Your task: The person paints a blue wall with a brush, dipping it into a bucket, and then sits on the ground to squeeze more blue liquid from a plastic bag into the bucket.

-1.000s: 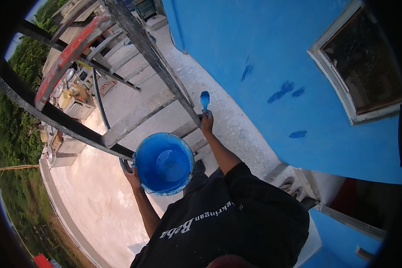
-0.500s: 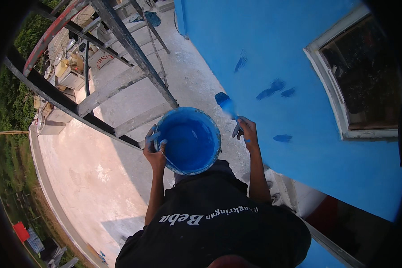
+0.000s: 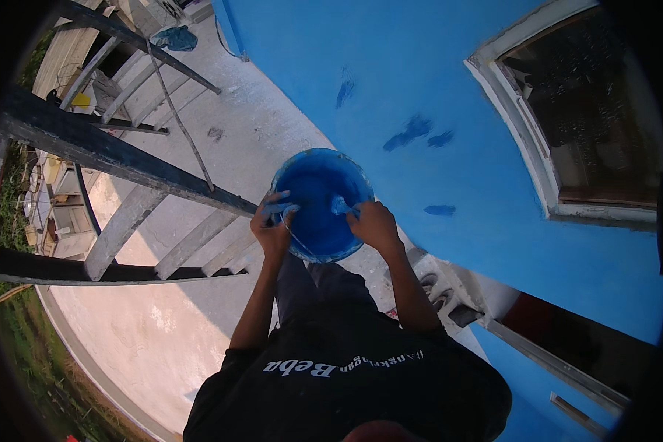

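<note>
A round bucket (image 3: pixel 313 168) with a paint-smeared rim is in front of my body, with blue paint (image 3: pixel 309 202) inside. My left hand (image 3: pixel 272 230), its fingertips stained blue, grips the bucket's left rim with fingers inside and the thin wire handle beside it. At the opposite side, my right hand (image 3: pixel 376 225) reaches over the rim, closed on a paintbrush (image 3: pixel 339 205). The brush is inside the bucket; its bristles are partly lost against the paint.
A blue wall (image 3: pixel 295 51) on the right bears darker brush marks (image 3: pixel 409 132) and a framed window (image 3: pixel 597 125). Left stands a paint-spattered ladder (image 3: pixel 129 163), with a thin stick (image 3: pixel 180 118) by it. Hollow blocks (image 3: pixel 442 291) lie low right; a blue plastic bag (image 3: pixel 175 38) lies far off.
My right hand has moved the paintbrush from beside the wall into the bucket. The bucket sits slightly higher and further right in view, and the whole view has turned, shifting ladder and wall.
</note>
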A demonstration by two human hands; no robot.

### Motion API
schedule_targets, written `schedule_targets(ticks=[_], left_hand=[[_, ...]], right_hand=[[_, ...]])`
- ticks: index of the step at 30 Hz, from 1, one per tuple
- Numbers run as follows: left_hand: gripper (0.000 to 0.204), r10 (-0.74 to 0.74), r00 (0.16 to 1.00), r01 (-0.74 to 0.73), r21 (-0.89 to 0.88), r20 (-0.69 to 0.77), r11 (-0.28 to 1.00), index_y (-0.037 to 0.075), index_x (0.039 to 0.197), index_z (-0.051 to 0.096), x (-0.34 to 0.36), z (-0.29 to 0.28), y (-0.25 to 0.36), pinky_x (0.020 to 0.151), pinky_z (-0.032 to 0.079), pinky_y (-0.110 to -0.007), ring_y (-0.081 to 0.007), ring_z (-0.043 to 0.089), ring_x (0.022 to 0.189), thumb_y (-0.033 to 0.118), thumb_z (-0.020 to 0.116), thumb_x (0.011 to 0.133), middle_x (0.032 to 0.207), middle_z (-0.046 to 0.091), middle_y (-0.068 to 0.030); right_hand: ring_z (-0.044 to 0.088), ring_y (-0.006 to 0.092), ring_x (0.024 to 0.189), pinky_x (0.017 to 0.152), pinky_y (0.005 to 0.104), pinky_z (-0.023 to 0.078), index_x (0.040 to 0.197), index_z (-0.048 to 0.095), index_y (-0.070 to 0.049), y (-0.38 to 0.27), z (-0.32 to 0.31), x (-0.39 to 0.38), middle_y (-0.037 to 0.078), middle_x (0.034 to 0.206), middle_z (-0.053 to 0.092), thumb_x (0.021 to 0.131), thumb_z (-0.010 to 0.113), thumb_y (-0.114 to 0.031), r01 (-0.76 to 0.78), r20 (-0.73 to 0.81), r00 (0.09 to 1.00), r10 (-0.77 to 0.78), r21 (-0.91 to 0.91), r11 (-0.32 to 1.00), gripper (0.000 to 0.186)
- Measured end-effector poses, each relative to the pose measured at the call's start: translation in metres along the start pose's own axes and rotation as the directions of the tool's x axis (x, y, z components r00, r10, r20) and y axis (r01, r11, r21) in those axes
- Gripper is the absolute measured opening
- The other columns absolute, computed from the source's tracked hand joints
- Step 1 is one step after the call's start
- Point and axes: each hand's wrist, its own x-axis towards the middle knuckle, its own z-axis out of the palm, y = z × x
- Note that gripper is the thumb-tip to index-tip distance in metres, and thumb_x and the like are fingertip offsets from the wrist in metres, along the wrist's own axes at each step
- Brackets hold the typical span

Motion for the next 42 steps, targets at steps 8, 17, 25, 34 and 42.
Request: schedule_targets(ticks=[8, 17, 25, 34, 42], left_hand=[[0.016, 0.07, 0.994, -0.065, -0.067, 0.086, 0.996, 0.002, 0.084, 0.072, 0.074, 0.011, -0.05, 0.093, 0.05, -0.041, -0.0284, 0.065, 0.105, 0.004, 0.083, 0.072, 0.108, 0.07, -0.0117], [0.028, 0.193, 0.976, -0.192, -0.014, 0.097, 0.981, 0.002, 0.08, 0.069, 0.126, 0.039, -0.116, 0.093, 0.05, -0.044, -0.0305, 0.067, 0.097, 0.026, 0.083, 0.078, 0.101, 0.07, -0.0137], [0.023, 0.218, 0.976, -0.218, 0.079, 0.005, 0.973, 0.003, 0.081, 0.07, 0.155, 0.074, -0.207, 0.093, 0.052, -0.045, -0.0324, 0.067, 0.104, 0.015, 0.086, 0.07, 0.107, 0.071, -0.0123], [0.015, 0.211, 0.957, -0.175, 0.183, -0.201, 0.968, 0.005, 0.079, 0.069, 0.173, 0.074, -0.287, 0.09, 0.052, -0.043, -0.029, 0.065, 0.105, 0.013, 0.081, 0.077, 0.108, 0.069, -0.013], [0.015, 0.128, 0.954, -0.092, 0.142, -0.271, 0.986, 0.005, 0.082, 0.068, 0.169, 0.061, -0.299, 0.093, 0.05, -0.044, -0.0297, 0.064, 0.107, 0.012, 0.081, 0.078, 0.111, 0.069, -0.0136]], right_hand=[[0.067, 0.0413, 0.073, 0.071, 0.0509, 0.052, 0.076, 0.068, 0.001, -0.011, 0.045, 0.117, 0.024, 0.074, 0.067, 0.086, 0.065, -0.028, -0.08, -0.027, 0.996, 0.08, 0.018, 0.997, 0.03], [0.066, 0.0424, 0.074, 0.07, 0.0502, 0.053, 0.078, 0.067, 0.001, -0.012, 0.059, 0.195, 0.024, 0.075, 0.067, 0.089, 0.063, -0.026, -0.188, 0.024, 0.982, 0.187, 0.181, 0.965, 0.03], [0.066, 0.0169, 0.062, 0.06, 0.0331, 0.051, 0.105, 0.067, 0.004, 0.023, 0.105, 0.271, 0.011, 0.066, 0.067, 0.098, 0.055, -0.022, -0.096, 0.004, 0.994, 0.108, 0.498, 0.862, 0.029], [0.066, 0.019, 0.091, 0.076, 0.0313, 0.046, 0.118, 0.055, -0.002, 0.041, 0.168, 0.322, 0.01, 0.104, 0.068, 0.101, 0.054, -0.037, 0.171, -0.202, 0.978, 0.052, 0.919, 0.356, 0.039], [0.06, 0.0369, 0.117, 0.09, 0.0435, 0.052, 0.13, 0.04, -0.001, 0.034, 0.165, 0.382, 0.021, 0.121, 0.062, 0.095, 0.065, -0.031, 0.242, -0.247, 0.965, 0.092, 0.968, 0.066, 0.052]])
